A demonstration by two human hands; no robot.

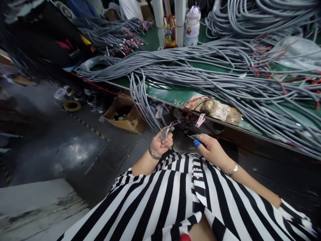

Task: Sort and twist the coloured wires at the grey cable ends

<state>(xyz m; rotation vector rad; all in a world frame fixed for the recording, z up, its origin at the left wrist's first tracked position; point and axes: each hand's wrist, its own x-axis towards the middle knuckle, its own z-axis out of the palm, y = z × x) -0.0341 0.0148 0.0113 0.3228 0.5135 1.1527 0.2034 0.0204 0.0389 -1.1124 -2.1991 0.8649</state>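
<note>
In the head view my left hand [164, 142] is closed around a grey cable end. Stripped thin wires [174, 125], some red and some pale, fan out above the fingers, and grey tape or a sleeve appears to wrap the thumb. My right hand [213, 149] is a short way to the right, thumb and forefinger pinched on a thin pointed piece [192, 137] whose kind I cannot make out. A blue cover [197, 143] sits on that thumb. The two hands are apart. Close to the left hand hangs a bundle of grey cables [140, 95] over the bench edge.
Long grey cables [180, 53] lie across the green bench [160, 87]. At its front edge are a taped block [215, 109] and a pink clip [200, 120]. A cardboard box [125, 115] stands below. Farther back are a lilac bottle [192, 26] and orange-handled scissors [170, 21].
</note>
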